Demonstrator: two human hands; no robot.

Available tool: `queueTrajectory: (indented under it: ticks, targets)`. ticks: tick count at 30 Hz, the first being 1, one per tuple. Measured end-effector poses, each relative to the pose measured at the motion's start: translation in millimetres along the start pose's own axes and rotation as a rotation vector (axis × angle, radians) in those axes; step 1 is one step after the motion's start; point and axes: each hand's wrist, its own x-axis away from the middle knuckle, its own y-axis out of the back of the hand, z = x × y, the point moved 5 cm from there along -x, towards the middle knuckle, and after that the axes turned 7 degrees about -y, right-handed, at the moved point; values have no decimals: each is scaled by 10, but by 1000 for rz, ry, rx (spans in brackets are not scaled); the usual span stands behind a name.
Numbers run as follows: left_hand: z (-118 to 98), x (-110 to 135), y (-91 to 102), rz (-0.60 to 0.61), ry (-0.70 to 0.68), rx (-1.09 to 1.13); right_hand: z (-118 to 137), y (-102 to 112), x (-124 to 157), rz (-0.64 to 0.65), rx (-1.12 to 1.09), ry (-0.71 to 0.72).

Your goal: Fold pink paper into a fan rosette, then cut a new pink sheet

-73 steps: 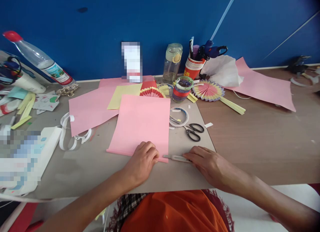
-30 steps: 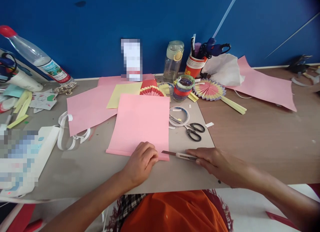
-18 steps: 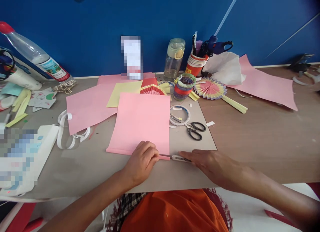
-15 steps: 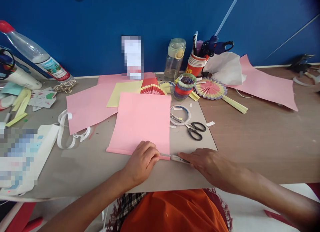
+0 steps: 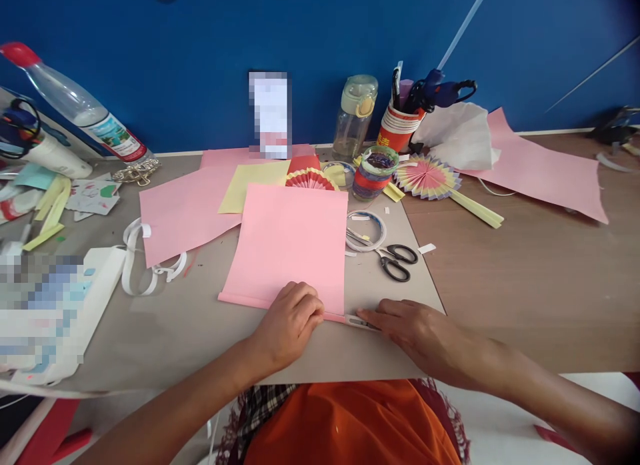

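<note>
A pink paper sheet (image 5: 295, 245) lies in front of me with a narrow folded strip along its near edge. My left hand (image 5: 291, 321) is closed, its fingers bunched and pressing on that folded edge near the right corner. Flat against the table, my right hand (image 5: 415, 328) grips what looks like a utility knife (image 5: 358, 321), index finger stretched along its pale handle. The knife's front end meets the right end of the fold; its blade is not visible. Beyond the right hand are black-handled scissors (image 5: 399, 262) beside a roll of clear tape (image 5: 370, 231).
More pink paper (image 5: 187, 211) and a yellow sheet (image 5: 253, 181) lie behind. A yarn-wrapped jar (image 5: 374, 175), a water bottle (image 5: 356, 118), a cup of pens (image 5: 397, 128) and a paper fan (image 5: 427, 177) stand or lie at the back. White ribbon (image 5: 133, 265) curls at left.
The view has shifted slightly, moving everything a little rightward. A pale strip, apparently the blade, showed on the fold beside my left fingers earlier and is now out of sight.
</note>
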Motion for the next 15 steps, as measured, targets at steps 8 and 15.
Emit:
queueTrajectory:
  ticks: [8, 15]
  targets:
    - [-27, -10, -2, 77, -10, -10, 73, -183, 33, -42, 216, 78]
    - [-35, -135, 19, 268, 22, -83, 110, -257, 88, -173, 313, 125]
